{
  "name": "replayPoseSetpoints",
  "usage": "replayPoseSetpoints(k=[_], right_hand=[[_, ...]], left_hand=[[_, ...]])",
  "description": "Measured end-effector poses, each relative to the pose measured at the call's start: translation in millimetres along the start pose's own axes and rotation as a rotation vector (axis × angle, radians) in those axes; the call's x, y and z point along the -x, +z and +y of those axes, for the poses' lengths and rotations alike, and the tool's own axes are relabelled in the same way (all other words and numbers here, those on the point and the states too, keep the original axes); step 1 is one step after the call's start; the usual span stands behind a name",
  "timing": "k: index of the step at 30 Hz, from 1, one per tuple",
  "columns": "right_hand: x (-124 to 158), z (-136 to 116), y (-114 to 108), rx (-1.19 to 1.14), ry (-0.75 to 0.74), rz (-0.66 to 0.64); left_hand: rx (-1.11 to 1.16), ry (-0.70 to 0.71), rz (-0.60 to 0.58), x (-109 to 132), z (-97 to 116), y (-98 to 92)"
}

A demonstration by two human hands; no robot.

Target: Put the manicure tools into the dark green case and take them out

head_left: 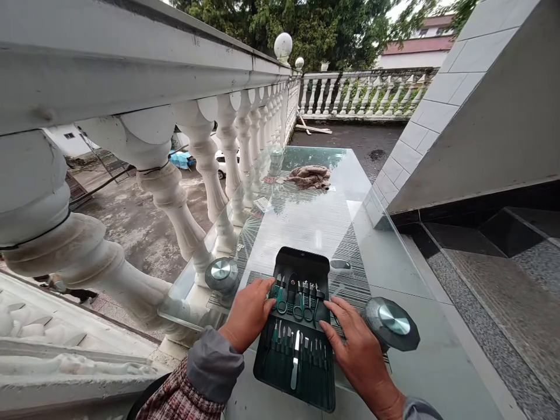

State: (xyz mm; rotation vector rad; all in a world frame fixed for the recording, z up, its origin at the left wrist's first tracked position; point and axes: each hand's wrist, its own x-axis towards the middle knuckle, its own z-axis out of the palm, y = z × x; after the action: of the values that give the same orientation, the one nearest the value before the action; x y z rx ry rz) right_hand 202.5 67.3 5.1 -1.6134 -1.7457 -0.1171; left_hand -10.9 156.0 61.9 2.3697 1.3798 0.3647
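Note:
A black manicure kit case [301, 259] lies opened out on the glass table. My left hand [250, 312] grips its left edge near the fold, thumb on the inside. On the opposite edge, my right hand [353, 344] holds the case with thumb and fingers. Green-handled scissors [298, 309], nail clippers [312, 291] and other small tools sit in loops in the upper panel. Several slim tools stand in a row in the lower panel, among them a longer silver flat tool [296, 359]. Fingertips partly cover the case's sides.
The glass table [306, 219] stands on dark faceted legs with silver discs [392, 319]. A crumpled brown cloth [308, 177] lies toward its far end. A white balustrade [210, 169] runs along the left; a tiled sloping wall [420, 128] and stone steps [494, 280] are on the right.

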Motion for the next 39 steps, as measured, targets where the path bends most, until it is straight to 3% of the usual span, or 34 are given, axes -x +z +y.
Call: replayPoseSetpoints(k=[14,22,26,32,39], right_hand=[[-11,7,7,-0.043,0.105,0.010],[-30,25,12,-0.154,0.208,-0.024],[-30,34,2,-0.009,0.174,-0.038],[-22,32,-9,0.214,0.197,-0.224],[-26,34,0,0.252,0.164,-0.149]], left_hand=[[0.234,0.011,0.052,0,8,9.2],[0.254,0.071,0.067,-5,13,13.0],[0.169,0.086,0.070,-7,9,19.3],[0.055,0.117,0.013,-7,7,28.6],[-0.005,0.146,-0.026,-10,5,35.7]])
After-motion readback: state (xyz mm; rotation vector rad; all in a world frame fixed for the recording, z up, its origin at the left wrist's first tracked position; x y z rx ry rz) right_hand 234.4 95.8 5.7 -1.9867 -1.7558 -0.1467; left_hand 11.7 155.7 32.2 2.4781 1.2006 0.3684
